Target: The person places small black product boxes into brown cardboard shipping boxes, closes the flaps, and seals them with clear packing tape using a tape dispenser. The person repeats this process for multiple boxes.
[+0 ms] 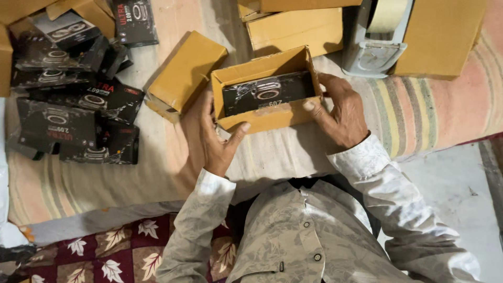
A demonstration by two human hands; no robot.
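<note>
An open brown cardboard box (264,121) sits in front of me on a striped cloth, with a black product box (267,92) lying inside it. My left hand (212,139) grips the cardboard box at its left end, thumb against the near wall. On the other side, my right hand (340,110) holds the right end, thumb pressed on the near rim and fingers wrapped round the far corner. Both sleeves are pale and patterned.
A pile of several black product boxes (78,99) lies at the left. A closed brown box (186,71) rests just left of the open one, more brown boxes (293,29) behind. A grey tape dispenser (374,42) stands at the back right beside a large carton (440,36).
</note>
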